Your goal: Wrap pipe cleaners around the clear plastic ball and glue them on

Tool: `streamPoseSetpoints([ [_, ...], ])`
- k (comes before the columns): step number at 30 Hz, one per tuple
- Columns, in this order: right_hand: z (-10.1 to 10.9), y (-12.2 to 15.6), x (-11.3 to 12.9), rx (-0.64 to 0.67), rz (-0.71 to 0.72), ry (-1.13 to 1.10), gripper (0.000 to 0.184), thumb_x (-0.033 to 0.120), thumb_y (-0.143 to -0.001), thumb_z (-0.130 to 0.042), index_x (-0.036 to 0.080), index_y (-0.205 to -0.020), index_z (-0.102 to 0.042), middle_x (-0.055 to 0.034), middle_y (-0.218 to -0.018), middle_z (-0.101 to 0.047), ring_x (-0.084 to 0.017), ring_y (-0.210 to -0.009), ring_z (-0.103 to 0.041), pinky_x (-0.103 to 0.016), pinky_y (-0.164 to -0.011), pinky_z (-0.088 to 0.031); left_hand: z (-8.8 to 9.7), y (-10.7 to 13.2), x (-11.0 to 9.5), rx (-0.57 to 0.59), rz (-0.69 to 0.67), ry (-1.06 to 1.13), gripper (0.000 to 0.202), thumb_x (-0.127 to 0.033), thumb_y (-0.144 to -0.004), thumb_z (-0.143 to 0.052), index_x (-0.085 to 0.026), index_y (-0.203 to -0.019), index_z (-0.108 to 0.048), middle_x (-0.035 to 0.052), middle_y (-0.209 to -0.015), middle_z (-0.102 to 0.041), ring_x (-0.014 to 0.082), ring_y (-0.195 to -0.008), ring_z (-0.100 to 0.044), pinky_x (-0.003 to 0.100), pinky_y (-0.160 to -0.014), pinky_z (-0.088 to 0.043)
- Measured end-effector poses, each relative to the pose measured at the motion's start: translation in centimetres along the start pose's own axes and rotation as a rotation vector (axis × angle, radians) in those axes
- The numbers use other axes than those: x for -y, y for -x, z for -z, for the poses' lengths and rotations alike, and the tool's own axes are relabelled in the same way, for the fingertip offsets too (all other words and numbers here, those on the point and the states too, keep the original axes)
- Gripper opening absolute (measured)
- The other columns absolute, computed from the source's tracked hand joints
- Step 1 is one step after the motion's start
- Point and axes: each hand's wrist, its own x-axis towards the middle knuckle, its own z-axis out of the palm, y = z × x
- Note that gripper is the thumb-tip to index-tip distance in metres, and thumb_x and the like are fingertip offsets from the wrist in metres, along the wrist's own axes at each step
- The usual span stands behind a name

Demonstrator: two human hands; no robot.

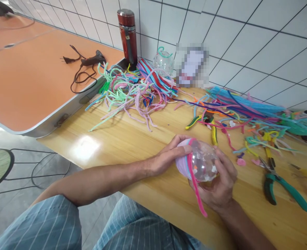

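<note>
A clear plastic ball, partly wrapped in lilac, blue and pink pipe cleaners, is held over the wooden table near its front edge. My left hand grips the wrapped lilac side, thumb pressed on top. From below and the right, my right hand cups the ball with fingers curled round it. A loose pink pipe cleaner hangs down from the ball across my right palm.
A heap of coloured pipe cleaners lies at the back, more to the right. Green-handled pliers, a second clear ball, a red flask and a glue gun on an orange table are nearby.
</note>
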Motion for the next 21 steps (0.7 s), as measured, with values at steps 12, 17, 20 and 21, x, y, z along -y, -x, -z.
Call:
streamPoseSetpoints([
  [12,0.0,0.0,0.1,0.017,0.016,-0.011,0.097,0.035,-0.081,-0.089,0.022,-0.165,-0.043,-0.0189,-0.159,-0.058,-0.043,-0.139,-0.066,-0.062,-0.104,-0.065,-0.6,0.1,-1.1,-0.016,0.068,0.073,0.048,-0.037,-0.075,-0.084,-0.026,-0.116,-0.062,0.0010,-0.114,-0.068,0.0211,-0.108,-0.063,0.035,-0.100,-0.048],
  [17,0.0,0.1,0.1,0.013,-0.007,-0.029,0.096,0.035,-0.080,-0.090,0.025,-0.164,-0.045,-0.0179,-0.161,-0.057,-0.043,-0.138,-0.066,-0.063,-0.103,-0.066,-0.7,0.3,-1.2,-0.008,0.080,0.070,0.049,-0.038,-0.074,-0.083,-0.027,-0.117,-0.061,0.0013,-0.113,-0.067,0.0213,-0.104,-0.062,0.036,-0.099,-0.046],
  [20,0.0,0.1,0.3,0.006,-0.007,-0.031,0.097,0.032,-0.079,-0.090,0.025,-0.165,-0.044,-0.0176,-0.162,-0.056,-0.044,-0.139,-0.065,-0.064,-0.106,-0.065,-0.5,0.2,-0.9,0.000,0.066,0.069,0.052,-0.040,-0.074,-0.083,-0.027,-0.119,-0.061,0.0011,-0.115,-0.068,0.0209,-0.103,-0.062,0.035,-0.097,-0.046],
  [21,0.0,0.0,0.3,0.006,-0.004,-0.031,0.099,0.032,-0.079,-0.091,0.025,-0.165,-0.043,-0.0179,-0.162,-0.056,-0.044,-0.139,-0.065,-0.064,-0.106,-0.065,-0.4,0.2,-0.8,0.002,0.058,0.067,0.053,-0.041,-0.074,-0.084,-0.027,-0.120,-0.061,0.0012,-0.117,-0.067,0.0207,-0.104,-0.062,0.035,-0.097,-0.046],
])
